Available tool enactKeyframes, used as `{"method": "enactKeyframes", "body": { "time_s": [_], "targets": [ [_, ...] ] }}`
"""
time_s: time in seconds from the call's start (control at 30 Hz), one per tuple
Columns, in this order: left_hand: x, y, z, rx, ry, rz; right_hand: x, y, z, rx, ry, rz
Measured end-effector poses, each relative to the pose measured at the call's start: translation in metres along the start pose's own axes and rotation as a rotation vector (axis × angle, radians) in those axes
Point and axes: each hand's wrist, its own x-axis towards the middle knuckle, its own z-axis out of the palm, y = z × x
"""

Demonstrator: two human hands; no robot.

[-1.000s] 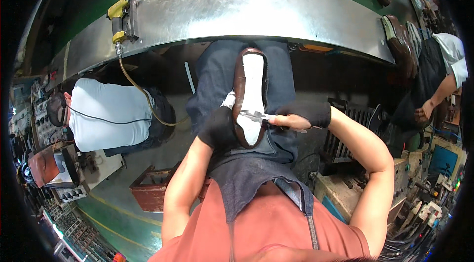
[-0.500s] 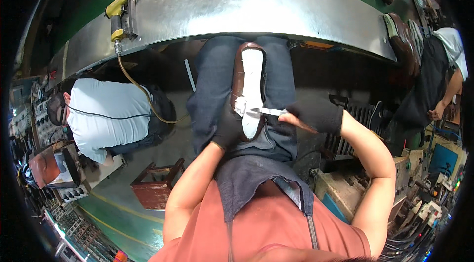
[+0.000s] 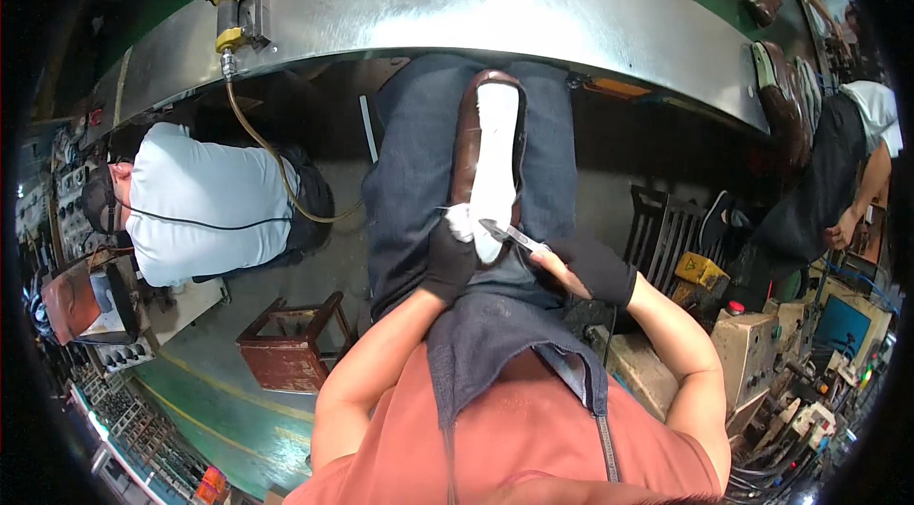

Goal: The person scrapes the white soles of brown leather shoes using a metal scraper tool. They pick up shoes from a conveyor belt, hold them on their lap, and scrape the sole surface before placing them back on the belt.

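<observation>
Brown shoe point(image 3: 493, 158) in left grip point(image 3: 450, 256)

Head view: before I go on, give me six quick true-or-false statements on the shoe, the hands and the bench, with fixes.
1. The right hand holds a metal hand tool. True.
2. The brown shoe rests on the bench. False: it lies along the person's thighs.
3. The left hand is at the shoe's left edge. True.
4. Both hands are bare. False: both wear black coverings.
5. The metal bench has a yellow-and-black tool on it. True.
6. That yellow-and-black tool sits toward the bench's right end. False: it sits toward the left.
</observation>
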Motion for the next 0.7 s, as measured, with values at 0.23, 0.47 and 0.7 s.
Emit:
{"method": "enactKeyframes", "body": {
  "time_s": [0.23,0.47,0.7],
  "targets": [
    [0.009,0.009,0.005,-0.103,-0.118,-0.03,-0.005,-0.075,-0.008,-0.19,0.202,-0.511],
    [-0.007,0.039,0.0,0.279,-0.151,0.205,0.013,-0.075,-0.021,-0.542,0.105,-0.096],
    [-0.004,0.023,-0.002,0.192,-0.238,0.096,0.014,-0.047,0.004,-0.498,0.265,-0.22]
  ]
}}
